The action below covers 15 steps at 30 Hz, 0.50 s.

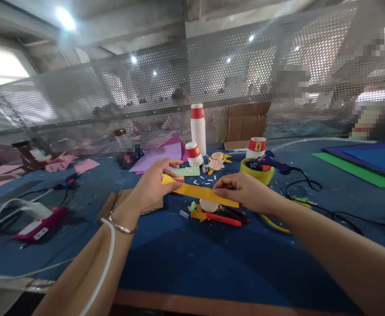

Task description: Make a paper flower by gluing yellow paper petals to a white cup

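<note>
A yellow-orange paper strip (pixel 197 192) is stretched between my two hands above the blue table. My left hand (pixel 154 182) pinches its left end between thumb and fingers, where a small yellow flap sticks up. Toward the strip's right end, my right hand (pixel 238 191) grips it with thumb and bent fingers. Beneath the strip, partly hidden, lie a white round piece (pixel 208 205), a red pen-like stick (pixel 224 219) and small orange paper pieces (pixel 198 215). A piece of corrugated cardboard (pixel 151 205) lies under my left hand.
Stacked paper cups (pixel 198 131) stand at the back. At right, a yellow container (pixel 257 173) holds a blue glue gun (pixel 276 163) with a trailing black cord. Purple paper (pixel 159 157), green sheets (pixel 353 169) and a magenta power strip (pixel 41 226) lie around. A white cable crosses my left forearm.
</note>
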Each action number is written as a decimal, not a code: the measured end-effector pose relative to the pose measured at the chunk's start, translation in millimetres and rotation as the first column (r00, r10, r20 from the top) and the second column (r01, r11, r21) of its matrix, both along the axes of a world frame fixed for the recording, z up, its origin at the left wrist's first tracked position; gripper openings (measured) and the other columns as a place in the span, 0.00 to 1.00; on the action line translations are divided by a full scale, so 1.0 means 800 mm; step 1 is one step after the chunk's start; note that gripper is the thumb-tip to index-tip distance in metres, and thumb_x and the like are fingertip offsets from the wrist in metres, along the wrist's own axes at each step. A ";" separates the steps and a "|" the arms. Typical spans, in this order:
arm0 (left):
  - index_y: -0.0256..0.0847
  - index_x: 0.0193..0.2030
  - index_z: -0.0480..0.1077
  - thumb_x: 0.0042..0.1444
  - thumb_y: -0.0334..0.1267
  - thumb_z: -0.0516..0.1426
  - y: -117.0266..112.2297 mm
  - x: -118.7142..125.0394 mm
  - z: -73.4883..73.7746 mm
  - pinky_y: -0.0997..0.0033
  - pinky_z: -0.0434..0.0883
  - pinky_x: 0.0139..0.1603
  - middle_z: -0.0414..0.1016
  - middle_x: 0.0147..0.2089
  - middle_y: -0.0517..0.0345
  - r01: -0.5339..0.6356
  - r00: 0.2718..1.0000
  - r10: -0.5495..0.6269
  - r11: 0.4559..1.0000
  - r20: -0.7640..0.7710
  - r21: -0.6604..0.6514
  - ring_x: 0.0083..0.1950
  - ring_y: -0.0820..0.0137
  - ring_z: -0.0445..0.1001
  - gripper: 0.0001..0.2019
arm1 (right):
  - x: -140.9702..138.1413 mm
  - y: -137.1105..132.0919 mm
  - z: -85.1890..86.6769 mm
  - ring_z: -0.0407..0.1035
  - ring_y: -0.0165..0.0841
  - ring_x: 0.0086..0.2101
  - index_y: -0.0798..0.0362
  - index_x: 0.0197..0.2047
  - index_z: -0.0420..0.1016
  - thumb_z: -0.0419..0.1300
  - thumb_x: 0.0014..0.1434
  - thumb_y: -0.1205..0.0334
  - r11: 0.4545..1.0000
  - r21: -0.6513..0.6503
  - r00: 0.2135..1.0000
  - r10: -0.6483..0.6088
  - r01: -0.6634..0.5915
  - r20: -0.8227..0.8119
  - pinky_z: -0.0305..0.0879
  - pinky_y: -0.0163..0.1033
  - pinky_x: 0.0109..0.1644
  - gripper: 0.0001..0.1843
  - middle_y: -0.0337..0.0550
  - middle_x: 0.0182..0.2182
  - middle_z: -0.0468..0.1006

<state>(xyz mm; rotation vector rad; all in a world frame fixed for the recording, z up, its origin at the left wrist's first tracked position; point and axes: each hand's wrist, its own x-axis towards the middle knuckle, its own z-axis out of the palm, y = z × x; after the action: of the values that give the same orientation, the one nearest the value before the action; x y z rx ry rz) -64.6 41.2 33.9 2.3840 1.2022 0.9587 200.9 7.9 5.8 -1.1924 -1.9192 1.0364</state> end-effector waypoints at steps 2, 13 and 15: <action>0.47 0.54 0.73 0.56 0.33 0.63 -0.009 0.003 0.003 0.53 0.69 0.59 0.72 0.56 0.52 0.038 0.984 -0.017 0.992 -0.175 0.118 0.56 0.61 0.72 0.19 | 0.001 -0.003 0.001 0.55 0.25 0.16 0.51 0.31 0.77 0.62 0.60 0.52 0.997 -0.060 0.999 0.038 -0.039 -0.006 0.54 0.33 0.17 0.11 0.35 0.20 0.69; 0.40 0.52 0.73 0.59 0.42 0.63 -0.085 0.057 -0.002 0.58 0.70 0.48 0.77 0.50 0.49 0.461 0.738 -0.348 0.885 -0.578 0.057 0.49 0.59 0.75 0.16 | 0.012 -0.038 -0.019 0.63 0.30 0.24 0.53 0.32 0.81 0.60 0.60 0.56 0.988 -0.137 0.989 0.093 -0.077 0.116 0.55 0.33 0.25 0.11 0.38 0.23 0.74; 0.39 0.46 0.74 0.60 0.37 0.61 -0.091 0.066 -0.013 0.59 0.70 0.44 0.79 0.46 0.49 0.504 0.682 -0.346 0.861 -0.644 0.072 0.47 0.59 0.76 0.09 | 0.012 -0.042 -0.024 0.61 0.30 0.23 0.54 0.32 0.80 0.59 0.60 0.58 0.986 -0.139 0.979 0.110 -0.087 0.170 0.54 0.34 0.26 0.11 0.37 0.22 0.73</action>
<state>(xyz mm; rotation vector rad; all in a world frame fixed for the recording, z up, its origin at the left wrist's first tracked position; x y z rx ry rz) -12.0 -31.8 23.1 3.1187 0.6199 0.1629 210.6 -25.8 -13.4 -1.3124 -2.0928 1.1579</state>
